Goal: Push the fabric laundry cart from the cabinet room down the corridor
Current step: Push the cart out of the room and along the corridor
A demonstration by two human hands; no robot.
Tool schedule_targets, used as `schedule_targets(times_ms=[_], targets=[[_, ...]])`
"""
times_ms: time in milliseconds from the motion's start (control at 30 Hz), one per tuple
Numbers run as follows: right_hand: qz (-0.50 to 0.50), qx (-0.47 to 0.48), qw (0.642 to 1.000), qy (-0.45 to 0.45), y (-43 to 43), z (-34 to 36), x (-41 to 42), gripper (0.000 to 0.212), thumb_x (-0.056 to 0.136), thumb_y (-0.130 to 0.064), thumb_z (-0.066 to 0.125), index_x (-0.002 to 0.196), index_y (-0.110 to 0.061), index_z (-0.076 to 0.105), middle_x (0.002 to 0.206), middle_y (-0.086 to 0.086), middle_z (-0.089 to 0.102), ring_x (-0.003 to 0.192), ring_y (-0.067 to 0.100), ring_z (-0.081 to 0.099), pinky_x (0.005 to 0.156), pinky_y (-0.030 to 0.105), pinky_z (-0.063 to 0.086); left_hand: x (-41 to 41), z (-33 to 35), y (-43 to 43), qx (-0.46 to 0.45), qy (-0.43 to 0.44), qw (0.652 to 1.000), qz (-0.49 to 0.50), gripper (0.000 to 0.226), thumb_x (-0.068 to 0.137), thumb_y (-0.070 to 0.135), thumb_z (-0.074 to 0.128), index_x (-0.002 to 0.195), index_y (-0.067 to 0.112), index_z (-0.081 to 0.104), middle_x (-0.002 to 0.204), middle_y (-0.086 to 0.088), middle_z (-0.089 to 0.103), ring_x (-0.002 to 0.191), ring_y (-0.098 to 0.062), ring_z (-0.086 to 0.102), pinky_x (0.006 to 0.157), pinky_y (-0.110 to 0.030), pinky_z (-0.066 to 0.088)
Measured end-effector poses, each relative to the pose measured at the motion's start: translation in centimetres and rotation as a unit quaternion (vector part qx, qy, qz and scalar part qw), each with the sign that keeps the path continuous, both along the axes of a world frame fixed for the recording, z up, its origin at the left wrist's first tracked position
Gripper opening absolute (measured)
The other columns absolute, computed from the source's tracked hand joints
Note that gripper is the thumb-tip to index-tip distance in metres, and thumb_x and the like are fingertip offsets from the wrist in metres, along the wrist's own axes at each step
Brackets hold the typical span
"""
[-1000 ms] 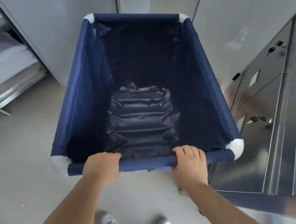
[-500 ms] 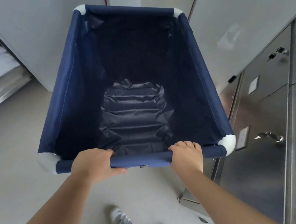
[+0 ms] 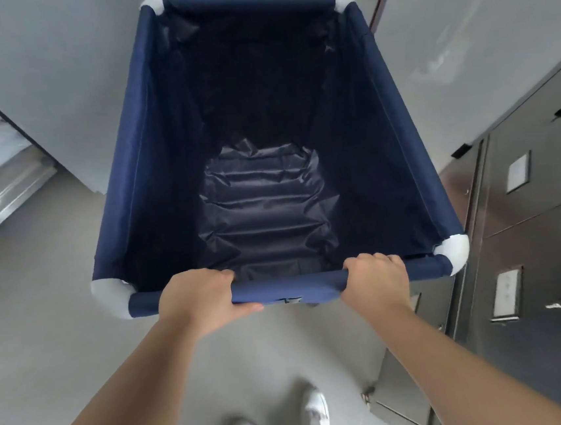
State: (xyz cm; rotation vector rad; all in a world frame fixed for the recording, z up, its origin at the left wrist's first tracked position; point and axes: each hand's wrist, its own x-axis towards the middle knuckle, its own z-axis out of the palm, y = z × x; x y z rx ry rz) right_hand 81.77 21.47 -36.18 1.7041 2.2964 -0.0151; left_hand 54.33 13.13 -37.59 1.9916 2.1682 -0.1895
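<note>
Laundry cart (image 3: 138, 178) — navy fabric, white corner caps, standing on grey floor (image 3: 44, 337) beside steel cabinets (image 3: 530, 222). Left hand (image 3: 201, 298) and right hand (image 3: 376, 280) — both clenched around its near top rail (image 3: 286, 287).

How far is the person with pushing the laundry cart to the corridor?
Done: both hands, left hand and right hand, grip the near rail of the empty laundry cart. In hand: steering between wall and steel cabinets. Left: the doorway ahead and the corridor.
</note>
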Motion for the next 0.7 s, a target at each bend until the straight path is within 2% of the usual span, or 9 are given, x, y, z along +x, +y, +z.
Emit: schedule_targets(times_ms=[167,367,500,600,700], targets=[[0.001,0.006,1.0,0.016,4.5,0.0,-2.1,0.017,0.07,-0.021,0.059,0.082,-0.029,0.067,0.073,-0.006,0.061,0.071,0.02,0.052,0.072,0.034,0.031,-2.3,0.0,4.8,0.001,0.012,1.0,-0.005,0.072,0.057,0.097,0.029,0.079,0.034,0.058,0.064,0.013,0.061,0.06,-0.008,0.056,0.054,-0.03,0.045],[0.014,0.006,0.999,0.035,10.6,-0.3,-4.5,0.016,0.069,-0.019,0.057,0.08,-0.027,0.067,0.069,-0.006,0.058,0.065,0.019,0.043,0.068,0.033,0.028,-5.1,0.1,11.0,-0.001,0.019,1.0,-0.001,0.075,0.054,0.096,0.028,0.086,0.037,0.062,0.064,0.014,0.062,0.06,-0.006,0.057,0.055,-0.028,0.047],[0.017,-0.003,0.999,0.043,14.8,-0.3,-6.6,0.012,0.07,-0.02,0.058,0.078,-0.026,0.064,0.064,-0.006,0.048,0.063,0.019,0.043,0.067,0.033,0.027,-7.4,0.2,15.4,-0.01,0.021,1.0,0.014,0.074,0.053,0.095,0.03,0.087,0.039,0.062,0.064,0.016,0.062,0.059,-0.005,0.057,0.057,-0.029,0.049],[0.022,-0.011,0.998,0.055,17.7,-0.4,-8.1,0.006,0.07,-0.02,0.059,0.073,-0.025,0.058,0.061,-0.006,0.043,0.062,0.02,0.043,0.067,0.033,0.027,-9.1,0.1,18.4,-0.006,0.015,1.0,0.012,0.07,0.055,0.093,0.033,0.088,0.04,0.063,0.061,0.016,0.061,0.056,-0.004,0.056,0.054,-0.027,0.048],[0.034,-0.014,0.998,0.056,20.4,-0.4,-9.8,0.012,0.068,-0.018,0.059,0.067,-0.024,0.048,0.06,-0.004,0.041,0.059,0.022,0.042,0.064,0.033,0.027,-10.8,0.2,21.1,0.004,0.021,1.0,0.01,0.072,0.055,0.095,0.031,0.092,0.042,0.062,0.062,0.017,0.061,0.058,-0.004,0.056,0.054,-0.027,0.046]])
